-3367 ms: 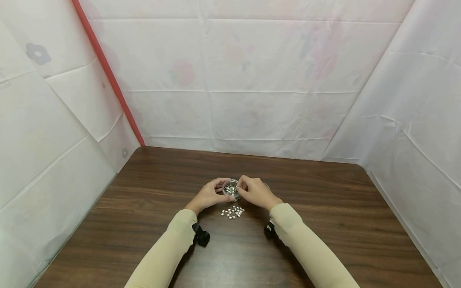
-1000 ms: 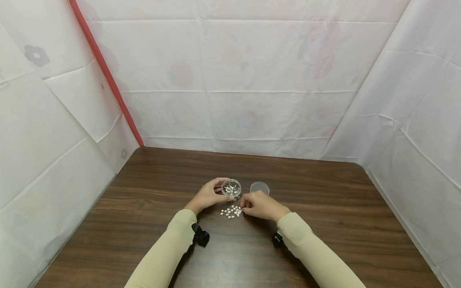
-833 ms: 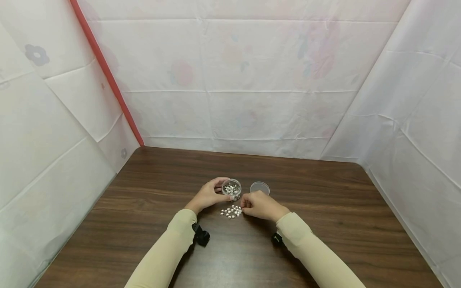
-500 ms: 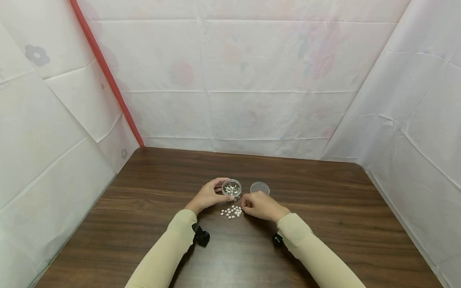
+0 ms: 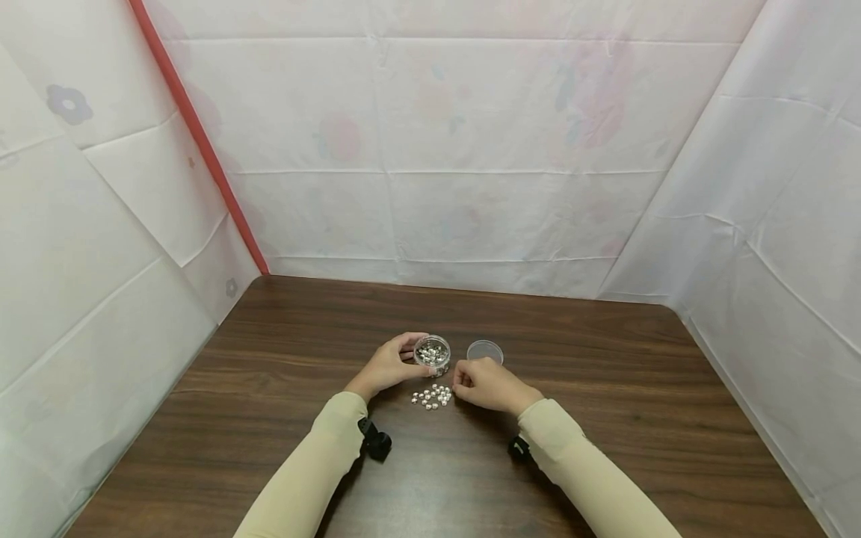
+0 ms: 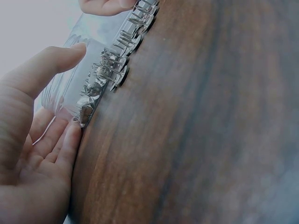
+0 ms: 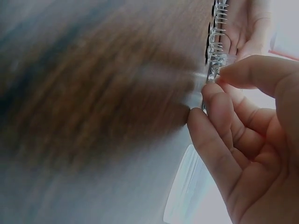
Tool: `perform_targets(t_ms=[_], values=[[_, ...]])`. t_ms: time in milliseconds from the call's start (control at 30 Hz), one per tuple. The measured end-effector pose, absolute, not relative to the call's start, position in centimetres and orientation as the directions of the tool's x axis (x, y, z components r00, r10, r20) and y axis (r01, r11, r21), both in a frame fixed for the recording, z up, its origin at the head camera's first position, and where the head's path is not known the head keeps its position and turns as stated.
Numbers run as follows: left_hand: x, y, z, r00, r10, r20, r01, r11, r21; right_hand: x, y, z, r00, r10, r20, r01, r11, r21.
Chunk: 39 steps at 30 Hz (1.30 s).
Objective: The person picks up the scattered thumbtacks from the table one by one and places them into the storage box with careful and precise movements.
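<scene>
My left hand (image 5: 390, 364) grips a clear round jar (image 5: 440, 369) of silver thumbtacks (image 5: 432, 353), its thumb on the near side and its fingers around the back. In front of the jar, several thumbtacks (image 5: 433, 396) lie head down with their points up, clearly seen in the left wrist view. At the right edge of this group is my right hand (image 5: 493, 385), fingers curled. In the right wrist view its thumb and index fingertips come together at a silver thumbtack (image 7: 211, 77), partly hidden by them.
The clear round lid (image 5: 485, 347) lies on the brown wooden table (image 5: 592, 418) just behind my right hand. White patterned sheets (image 5: 430, 149) hang behind and at both sides of the table. Black wrist cameras (image 5: 378, 446) sit under the sleeves.
My right hand has moved from inside the jar down to the loose thumbtacks, uncovering the lid. In the last half second it has shifted slightly right. My left hand has stayed on the jar.
</scene>
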<state>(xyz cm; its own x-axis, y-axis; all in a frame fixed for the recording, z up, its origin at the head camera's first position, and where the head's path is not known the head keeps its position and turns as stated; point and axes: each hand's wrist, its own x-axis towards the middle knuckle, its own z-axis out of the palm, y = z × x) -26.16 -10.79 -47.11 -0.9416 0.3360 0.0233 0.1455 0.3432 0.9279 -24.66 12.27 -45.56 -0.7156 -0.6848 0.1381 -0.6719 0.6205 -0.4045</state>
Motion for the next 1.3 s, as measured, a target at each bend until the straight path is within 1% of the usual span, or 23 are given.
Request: perform_targets(t_ms=[167, 267, 467, 633, 733, 867, 933, 1133, 1300], values=[[-27.2, -10.9, -49.0, -0.950, 0.310, 0.021, 0.139, 0.365, 0.921, -24.7, 12.3, -45.4, -0.712, -0.687, 0.143, -0.671, 0.606, -0.428], [-27.4, -10.9, -49.5, -0.954, 0.299, 0.021, 0.138, 0.376, 0.916, -24.8, 12.4, -45.6, -0.713, -0.687, 0.138, -0.660, 0.593, -0.461], [-27.2, -10.8, -49.0, -0.954, 0.300, 0.012, 0.129, 0.376, 0.917, -25.1, 12.7, -45.8, -0.742, -0.660, 0.114, -0.609, 0.593, -0.527], [-26.1, -10.7, -46.9, -0.946, 0.323, -0.002, 0.120, 0.357, 0.926, -25.3, 12.7, -45.8, -0.754, -0.644, 0.125, -0.601, 0.601, -0.528], [-26.6, -10.8, -47.7, -0.945, 0.326, 0.018, 0.147, 0.374, 0.916, -25.5, 12.6, -45.8, -0.762, -0.634, 0.130, -0.596, 0.609, -0.524], [-27.5, -10.9, -49.6, -0.952, 0.305, 0.029, 0.153, 0.394, 0.906, -25.6, 12.4, -45.6, -0.771, -0.618, 0.156, -0.595, 0.610, -0.524], [-27.6, -10.9, -49.6, -0.956, 0.292, 0.008, 0.128, 0.395, 0.910, -25.7, 12.3, -45.5, -0.772, -0.609, 0.180, -0.600, 0.607, -0.521], [-27.6, -11.0, -49.5, -0.956, 0.292, -0.001, 0.120, 0.396, 0.910, -26.2, 11.9, -45.3, -0.767, -0.583, 0.266, -0.627, 0.595, -0.503], [-27.6, -10.9, -49.5, -0.957, 0.289, -0.001, 0.119, 0.398, 0.910, -26.5, 11.7, -45.0, -0.771, -0.568, 0.287, -0.623, 0.581, -0.524]])
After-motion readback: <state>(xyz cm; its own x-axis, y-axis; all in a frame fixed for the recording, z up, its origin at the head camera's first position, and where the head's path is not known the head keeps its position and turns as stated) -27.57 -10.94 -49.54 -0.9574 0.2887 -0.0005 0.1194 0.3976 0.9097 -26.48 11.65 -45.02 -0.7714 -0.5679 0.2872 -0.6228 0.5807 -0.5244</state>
